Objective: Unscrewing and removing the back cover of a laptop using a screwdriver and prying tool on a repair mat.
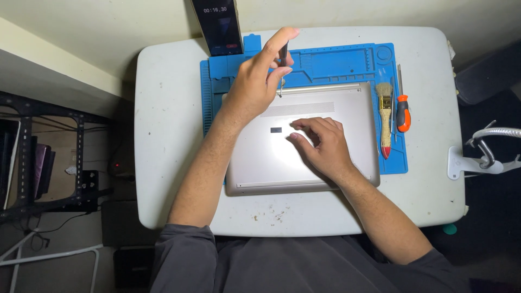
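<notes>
Up near the far edge of a silver laptop (304,138), which lies upside down with its flat metal base facing up, the left hand (255,81) pinches a thin dark screwdriver (283,54) between thumb and fingers. The tool stands upright with its tip down at the laptop's back edge. The right hand (320,144) lies palm down on the middle of the base, fingers loosely spread and curled, holding nothing, just beside a small dark label (276,129). A long strip of fine vent holes (297,108) runs across the base beyond that hand.

The laptop rests on a blue rubbery work mat (336,62) with moulded shallow compartments along its far edge and ribbed grooves at its left side; what sits in those compartments cannot be made out. On the mat's right strip lie a paintbrush (385,116) with pale bristles and a wooden handle tipped red, and an orange-handled screwdriver (402,111) beside it. The mat sits on a white table (168,135) with rounded corners and a scuffed top. A dark phone (218,24) stands upright at the table's far edge.
</notes>
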